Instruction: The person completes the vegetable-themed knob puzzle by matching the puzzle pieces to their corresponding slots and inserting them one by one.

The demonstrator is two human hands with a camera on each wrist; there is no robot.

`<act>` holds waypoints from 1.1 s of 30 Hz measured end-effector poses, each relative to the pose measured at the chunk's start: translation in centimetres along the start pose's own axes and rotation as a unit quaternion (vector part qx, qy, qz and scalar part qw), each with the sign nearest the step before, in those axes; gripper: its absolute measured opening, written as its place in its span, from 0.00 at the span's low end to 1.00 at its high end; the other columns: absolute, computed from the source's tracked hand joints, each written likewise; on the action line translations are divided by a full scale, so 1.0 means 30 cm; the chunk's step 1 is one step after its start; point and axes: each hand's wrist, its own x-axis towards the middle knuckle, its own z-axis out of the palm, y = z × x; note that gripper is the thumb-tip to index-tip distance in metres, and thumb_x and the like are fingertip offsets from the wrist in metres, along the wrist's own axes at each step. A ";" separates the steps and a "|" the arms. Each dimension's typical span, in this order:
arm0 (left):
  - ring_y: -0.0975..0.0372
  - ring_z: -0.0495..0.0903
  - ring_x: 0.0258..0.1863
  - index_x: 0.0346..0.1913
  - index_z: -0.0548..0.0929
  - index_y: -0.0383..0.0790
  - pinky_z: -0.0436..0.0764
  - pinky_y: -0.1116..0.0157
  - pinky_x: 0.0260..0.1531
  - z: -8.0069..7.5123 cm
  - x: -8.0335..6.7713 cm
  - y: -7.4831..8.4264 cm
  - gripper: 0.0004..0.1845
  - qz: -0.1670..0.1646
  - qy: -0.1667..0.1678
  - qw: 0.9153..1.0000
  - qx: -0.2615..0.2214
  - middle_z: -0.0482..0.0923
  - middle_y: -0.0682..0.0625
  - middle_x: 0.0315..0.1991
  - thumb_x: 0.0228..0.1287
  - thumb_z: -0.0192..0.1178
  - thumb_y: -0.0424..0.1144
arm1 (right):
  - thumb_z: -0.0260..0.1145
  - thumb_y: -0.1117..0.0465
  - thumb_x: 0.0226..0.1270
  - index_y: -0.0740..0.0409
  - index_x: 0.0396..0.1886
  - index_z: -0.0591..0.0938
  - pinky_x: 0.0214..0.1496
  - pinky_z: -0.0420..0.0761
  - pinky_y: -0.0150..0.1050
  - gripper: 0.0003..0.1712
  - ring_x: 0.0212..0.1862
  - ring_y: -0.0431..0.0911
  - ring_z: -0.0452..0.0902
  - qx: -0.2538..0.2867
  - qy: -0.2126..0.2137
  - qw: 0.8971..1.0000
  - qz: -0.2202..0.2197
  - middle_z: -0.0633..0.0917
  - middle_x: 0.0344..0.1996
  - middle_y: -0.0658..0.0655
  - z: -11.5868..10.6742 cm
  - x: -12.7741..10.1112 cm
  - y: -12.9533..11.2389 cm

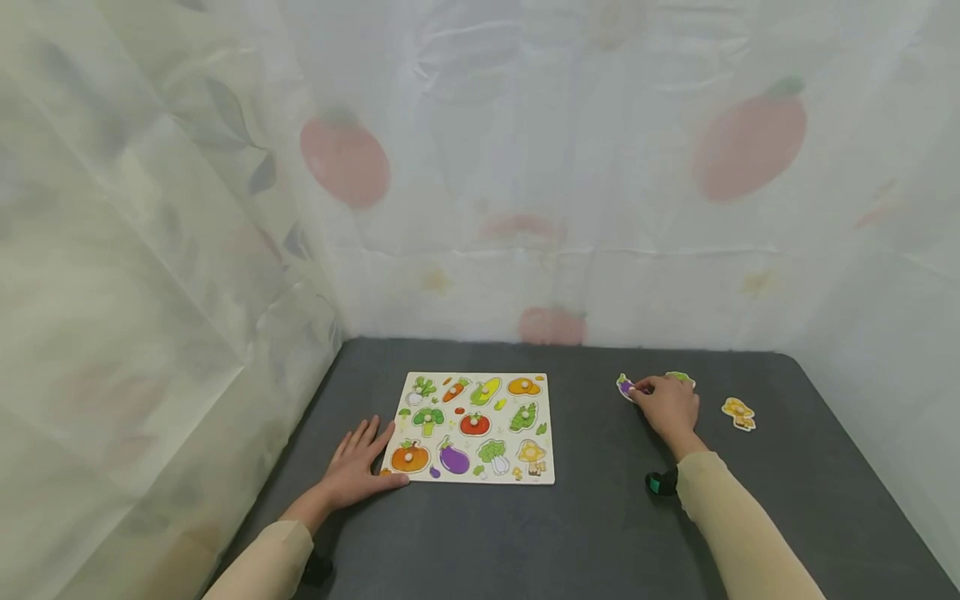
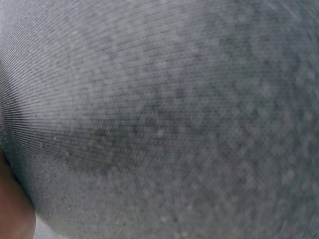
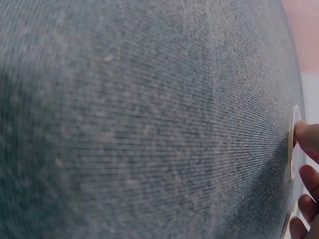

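A wooden vegetable puzzle board [image 1: 510,475] lies flat on the dark table. My left hand [image 1: 358,467] rests at its left edge with spread fingers, the thumb touching the lower left corner. In the left wrist view, only a blurred bit of skin shows. Right of the board, my right hand [image 1: 670,410] pinches a purple eggplant puzzle piece [image 1: 623,384] between thumb and index finger. Edge-on, that piece [image 3: 291,144] also shows in the right wrist view, low on the table. A green-topped piece [image 1: 681,377] is partly hidden behind the right hand.
A yellow mushroom piece [image 1: 738,412] lies to the right of my right hand. The grey table [image 1: 585,533] meets a white, fruit-printed curtain [image 1: 465,292] at its back edge. Another curtain [image 1: 150,333] hangs along the left side.
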 end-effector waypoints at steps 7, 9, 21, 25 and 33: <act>0.37 0.41 0.79 0.82 0.57 0.42 0.39 0.36 0.73 0.009 -0.001 -0.009 0.60 0.002 0.003 1.000 -0.008 0.46 0.31 0.80 0.55 0.67 0.71 | 0.68 0.49 0.71 0.61 0.47 0.90 0.53 0.70 0.68 0.20 0.53 0.69 0.74 -0.018 -0.009 1.000 0.001 0.83 0.49 0.70 -0.002 0.006 -0.023; 0.37 0.40 0.79 0.82 0.56 0.42 0.39 0.36 0.73 0.011 -0.001 -0.010 0.59 0.005 0.004 1.000 -0.010 0.46 0.31 0.80 0.55 0.67 0.71 | 0.69 0.49 0.70 0.60 0.46 0.90 0.55 0.69 0.69 0.19 0.53 0.68 0.74 -0.011 0.000 1.000 -0.008 0.83 0.49 0.70 0.002 0.006 -0.034; 0.39 0.39 0.80 0.83 0.54 0.43 0.39 0.37 0.74 -0.002 0.001 0.002 0.60 -0.013 -0.016 1.000 0.010 0.43 0.35 0.82 0.56 0.65 0.73 | 0.75 0.48 0.64 0.53 0.37 0.92 0.55 0.70 0.63 0.14 0.55 0.62 0.72 0.052 0.015 0.993 -0.103 0.83 0.45 0.60 0.059 -0.047 -0.245; 0.38 0.40 0.80 0.82 0.55 0.42 0.39 0.37 0.74 0.001 0.000 -0.001 0.59 -0.007 -0.009 1.000 0.003 0.44 0.34 0.81 0.56 0.66 0.71 | 0.75 0.47 0.64 0.51 0.37 0.91 0.56 0.70 0.61 0.13 0.54 0.59 0.72 0.078 -0.012 0.990 -0.117 0.83 0.46 0.58 0.077 -0.082 -0.342; 0.37 0.42 0.79 0.82 0.56 0.41 0.41 0.37 0.73 -0.008 -0.002 0.007 0.59 -0.007 -0.008 1.000 0.011 0.45 0.33 0.81 0.56 0.67 0.71 | 0.77 0.46 0.62 0.41 0.32 0.91 0.50 0.71 0.51 0.07 0.48 0.51 0.71 0.116 -0.064 0.979 -0.156 0.83 0.40 0.47 0.139 -0.162 -0.527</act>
